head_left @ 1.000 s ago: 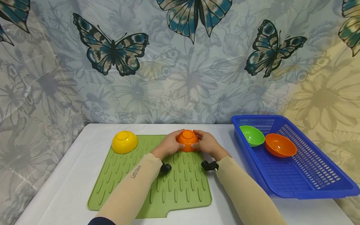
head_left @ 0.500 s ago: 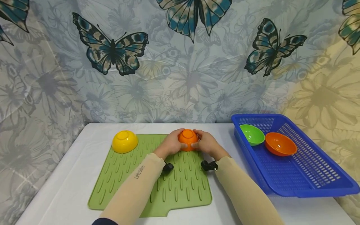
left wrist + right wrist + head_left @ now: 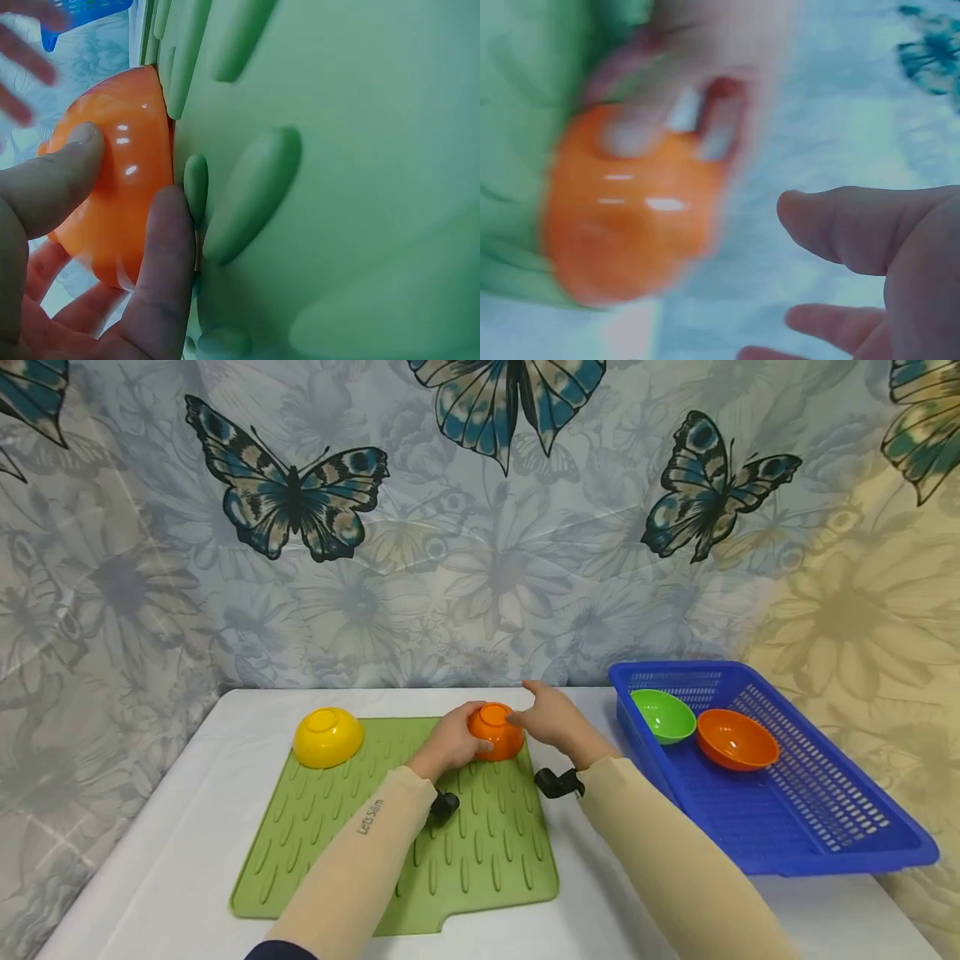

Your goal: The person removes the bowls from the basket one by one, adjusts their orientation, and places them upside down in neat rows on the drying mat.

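Note:
An orange bowl (image 3: 501, 739) lies upside down near the back right corner of the green ridged mat (image 3: 480, 860). My left hand (image 3: 450, 742) grips its left side; in the left wrist view the thumb lies on the curved wall of the bowl (image 3: 124, 187) with fingers around its lower side. My right hand (image 3: 558, 720) is raised just right of the bowl, its fingers spread and holding nothing. The right wrist view shows a gap between the right thumb (image 3: 847, 225) and the blurred bowl. An upturned yellow bowl (image 3: 327, 739) sits on the mat's back left corner.
At the right of the white-covered table (image 3: 172, 810) stands a blue plastic basket (image 3: 780, 839). Inside it are a green bowl (image 3: 663, 717) and another orange bowl (image 3: 738, 740). A butterfly-printed cloth (image 3: 450, 568) hangs behind the table.
Both hands held the upturned orange bowl before; my right hand has let go and moved up and right. The left hand keeps its grip. The head view has shifted slightly.

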`<state>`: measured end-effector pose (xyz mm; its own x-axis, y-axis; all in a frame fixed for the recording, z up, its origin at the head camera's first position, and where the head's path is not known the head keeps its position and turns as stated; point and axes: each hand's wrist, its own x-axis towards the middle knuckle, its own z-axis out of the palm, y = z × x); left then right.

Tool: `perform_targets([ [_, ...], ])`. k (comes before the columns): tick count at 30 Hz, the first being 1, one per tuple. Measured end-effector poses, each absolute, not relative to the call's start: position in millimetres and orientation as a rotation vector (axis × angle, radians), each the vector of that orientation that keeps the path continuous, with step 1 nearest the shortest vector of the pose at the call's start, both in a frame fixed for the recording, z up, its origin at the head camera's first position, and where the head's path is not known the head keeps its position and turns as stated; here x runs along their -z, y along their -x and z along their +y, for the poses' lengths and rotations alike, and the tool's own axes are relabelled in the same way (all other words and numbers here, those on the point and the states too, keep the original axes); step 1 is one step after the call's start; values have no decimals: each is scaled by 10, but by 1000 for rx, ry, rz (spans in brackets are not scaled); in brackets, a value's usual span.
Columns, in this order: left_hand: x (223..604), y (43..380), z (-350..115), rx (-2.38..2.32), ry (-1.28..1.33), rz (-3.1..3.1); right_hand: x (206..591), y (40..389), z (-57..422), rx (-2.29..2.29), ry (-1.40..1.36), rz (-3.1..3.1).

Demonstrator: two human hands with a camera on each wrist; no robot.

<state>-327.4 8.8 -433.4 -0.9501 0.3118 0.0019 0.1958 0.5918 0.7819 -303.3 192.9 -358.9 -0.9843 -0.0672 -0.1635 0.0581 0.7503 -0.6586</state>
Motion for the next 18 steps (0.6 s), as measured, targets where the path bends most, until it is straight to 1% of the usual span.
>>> perform_targets([
  [4, 4324, 3285, 59, -1292, -417, 2671, 3088, 2991, 2005, 1052, 40, 2770],
  [8, 4336, 3286, 68, -1285, -401, 2674, 2645, 2938, 2330, 1227, -41, 2656],
  [11, 4353, 3282, 92, -1289, -398, 2675, 2435, 2883, 2788, 1418, -114, 2538],
  [13, 4365, 3279, 108, -1291, -397, 2671, 2373, 2840, 3172, 1520, -149, 2455],
  [18, 4392, 3270, 123, -1316, -402, 2657, 2422, 2722, 4168, 1611, -357, 2266],
])
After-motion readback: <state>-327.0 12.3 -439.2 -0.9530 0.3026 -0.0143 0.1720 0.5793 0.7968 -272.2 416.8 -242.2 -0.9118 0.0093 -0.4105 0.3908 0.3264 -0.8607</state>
